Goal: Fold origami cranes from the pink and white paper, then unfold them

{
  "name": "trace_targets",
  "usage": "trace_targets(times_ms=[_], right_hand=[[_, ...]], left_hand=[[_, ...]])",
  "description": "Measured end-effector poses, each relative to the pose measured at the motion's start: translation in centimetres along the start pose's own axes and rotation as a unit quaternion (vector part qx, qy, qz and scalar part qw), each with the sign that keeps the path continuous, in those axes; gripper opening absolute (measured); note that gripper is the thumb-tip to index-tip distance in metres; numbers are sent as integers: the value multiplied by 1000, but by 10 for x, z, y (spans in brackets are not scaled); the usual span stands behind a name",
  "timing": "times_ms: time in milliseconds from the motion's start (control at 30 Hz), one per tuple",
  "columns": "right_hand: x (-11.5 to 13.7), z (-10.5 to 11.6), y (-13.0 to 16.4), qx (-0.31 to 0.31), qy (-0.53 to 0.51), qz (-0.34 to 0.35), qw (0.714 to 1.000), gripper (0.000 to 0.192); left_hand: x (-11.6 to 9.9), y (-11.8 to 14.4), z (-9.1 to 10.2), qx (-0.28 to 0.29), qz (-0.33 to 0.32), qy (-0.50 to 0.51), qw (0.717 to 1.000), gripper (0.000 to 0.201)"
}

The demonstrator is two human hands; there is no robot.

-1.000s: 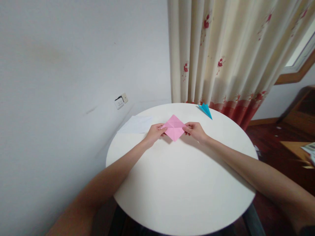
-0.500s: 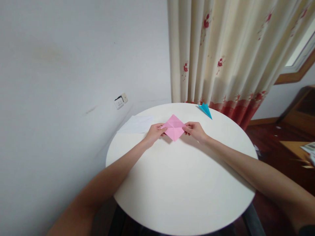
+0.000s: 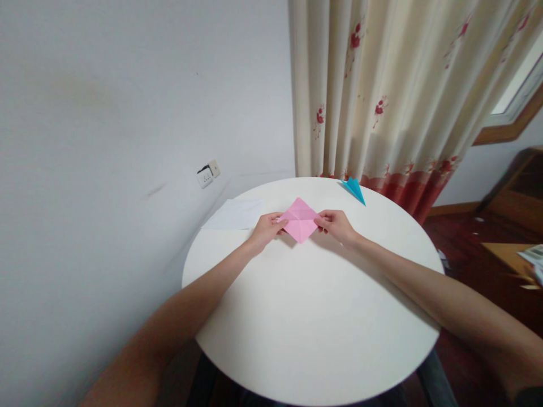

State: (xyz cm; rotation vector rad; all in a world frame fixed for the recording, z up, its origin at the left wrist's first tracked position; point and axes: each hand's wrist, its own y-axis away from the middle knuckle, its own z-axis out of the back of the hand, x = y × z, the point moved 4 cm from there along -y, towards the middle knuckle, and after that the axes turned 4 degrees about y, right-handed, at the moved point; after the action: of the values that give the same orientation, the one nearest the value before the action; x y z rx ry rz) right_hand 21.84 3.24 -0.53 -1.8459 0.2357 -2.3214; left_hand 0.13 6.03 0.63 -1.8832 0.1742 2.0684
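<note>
Left hand (image 3: pixel 266 229) and right hand (image 3: pixel 337 225) pinch opposite corners of pink paper (image 3: pixel 300 220), holding it taut above desk (image 3: pixel 314 316).

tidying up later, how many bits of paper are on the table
3: pink paper held between left hand and right hand; blue folded paper at the far edge by the curtain; white sheet at the far left edge.
</note>
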Motion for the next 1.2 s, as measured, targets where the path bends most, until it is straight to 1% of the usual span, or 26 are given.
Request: trace_targets(times_ms=[200,433,867,1200], right_hand=[[-1,0,0,2,2,3,1000,25],[0,0,0,3,-7,2,1000,22],[1,0,1,1,-4,2,1000,24],[0,0,0,4,-13,5,1000,24]], left_hand=[[2,-1,1,1,-1,-8,1000,50],[2,-2,1,-1,-6,-2,1000,45],[0,-1,0,-3,-1,1,1000,48],[-1,0,-1,2,-5,0,1000,46]])
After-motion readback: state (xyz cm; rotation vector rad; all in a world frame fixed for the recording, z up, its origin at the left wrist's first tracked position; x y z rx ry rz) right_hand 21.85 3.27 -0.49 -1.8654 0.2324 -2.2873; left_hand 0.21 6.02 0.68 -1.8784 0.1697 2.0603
